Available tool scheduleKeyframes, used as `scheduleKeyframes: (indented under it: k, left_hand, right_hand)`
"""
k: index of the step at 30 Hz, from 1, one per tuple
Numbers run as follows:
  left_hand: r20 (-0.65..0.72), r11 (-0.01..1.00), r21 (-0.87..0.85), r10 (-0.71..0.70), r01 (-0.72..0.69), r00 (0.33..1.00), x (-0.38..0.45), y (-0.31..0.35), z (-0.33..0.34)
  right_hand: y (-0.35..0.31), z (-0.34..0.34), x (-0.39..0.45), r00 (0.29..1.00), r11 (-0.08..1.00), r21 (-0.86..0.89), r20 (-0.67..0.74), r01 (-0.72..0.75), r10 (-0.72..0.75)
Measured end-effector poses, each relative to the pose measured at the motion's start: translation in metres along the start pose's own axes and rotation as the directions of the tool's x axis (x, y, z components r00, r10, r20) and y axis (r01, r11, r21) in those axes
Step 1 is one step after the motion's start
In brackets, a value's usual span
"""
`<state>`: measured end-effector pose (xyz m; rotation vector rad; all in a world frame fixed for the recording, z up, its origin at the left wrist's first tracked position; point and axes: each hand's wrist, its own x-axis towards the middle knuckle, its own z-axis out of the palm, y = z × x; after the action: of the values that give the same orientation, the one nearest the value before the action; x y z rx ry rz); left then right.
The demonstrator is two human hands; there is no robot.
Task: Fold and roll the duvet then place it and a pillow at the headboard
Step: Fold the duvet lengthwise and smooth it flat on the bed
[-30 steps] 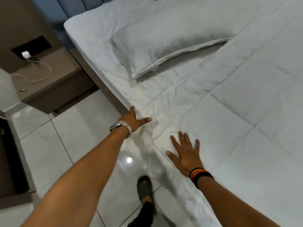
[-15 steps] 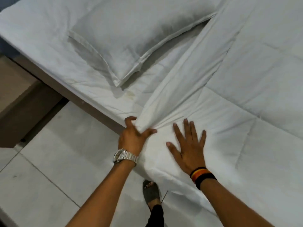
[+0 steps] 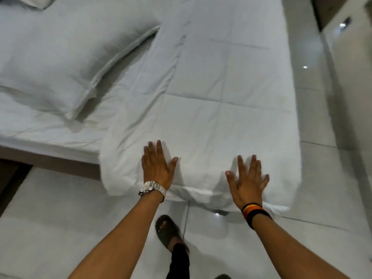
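The white quilted duvet (image 3: 217,81) lies folded into a long strip across the bed, its near end hanging a little over the bed's side. My left hand (image 3: 156,166), with a metal watch, lies flat and spread on that near end. My right hand (image 3: 248,181), with a striped wristband, presses flat beside it, further right. Neither hand grips any cloth. A white pillow (image 3: 66,57) rests on the sheet to the left of the duvet strip, its right edge touching the strip.
The bed's brown frame (image 3: 50,160) runs along the left under the mattress. Glossy white floor tiles (image 3: 60,228) lie below and to the right of the bed. My sandalled foot (image 3: 167,230) stands on the floor near the duvet's end. A pale wall or cabinet (image 3: 354,77) stands at the right.
My left hand let go of the pinched duvet edge and now lies flat. The duvet edge is folded over into a strip. My view and both hands shifted right along the bed.
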<state>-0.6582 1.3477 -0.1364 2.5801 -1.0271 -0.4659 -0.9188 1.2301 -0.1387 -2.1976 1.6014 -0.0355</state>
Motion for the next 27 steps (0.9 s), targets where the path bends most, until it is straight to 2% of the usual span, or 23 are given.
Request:
scheduleKeyframes:
  k: [2,4,5,8,11,12,17,20,23,27]
  left_hand:
    - [0.056,0.991,0.042,0.125,-0.127,0.991,-0.012,0.033,0.027]
    - [0.089,0.971,0.07,0.221,-0.227,0.971,-0.023,0.065,0.056]
    - [0.102,0.963,0.067,0.253,-0.261,0.962,-0.028,0.079,0.067]
    - [0.105,0.937,0.06,0.337,-0.344,0.936,-0.035,0.109,0.089]
    - [0.119,0.911,0.09,0.391,-0.402,0.913,-0.032,0.124,0.1]
    - [0.126,0.908,0.094,0.396,-0.408,0.91,-0.029,0.125,0.1]
    - [0.161,0.886,0.127,0.426,-0.447,0.89,-0.031,0.143,0.095]
    - [0.184,0.865,0.122,0.462,-0.487,0.867,-0.055,0.152,0.095]
    - [0.262,0.84,0.143,0.477,-0.523,0.839,-0.088,0.149,0.105]
    - [0.32,0.841,0.13,0.466,-0.525,0.825,-0.114,0.132,0.113]
  right_hand:
    - [0.042,-0.016,-0.001,0.973,0.97,0.114,-0.066,-0.212,0.221]
    - [0.083,-0.028,-0.002,0.903,0.872,0.264,-0.008,-0.412,0.43]
    - [0.097,-0.029,-0.002,0.884,0.831,0.321,0.045,-0.454,0.465]
    - [0.115,-0.02,0.005,0.884,0.788,0.42,0.087,-0.45,0.459]
    - [0.122,-0.018,0.021,0.818,0.619,0.59,0.131,-0.518,0.56]
    - [0.125,-0.02,0.025,0.806,0.593,0.612,0.13,-0.524,0.578]
    - [0.129,-0.033,0.001,0.875,0.681,0.648,-0.046,-0.341,0.482]
    - [0.144,-0.034,-0.039,0.875,0.656,0.71,-0.117,-0.256,0.469]
    - [0.17,-0.028,-0.078,0.855,0.649,0.698,-0.102,-0.302,0.508]
    - [0.175,-0.008,-0.091,0.848,0.666,0.619,0.001,-0.417,0.53]
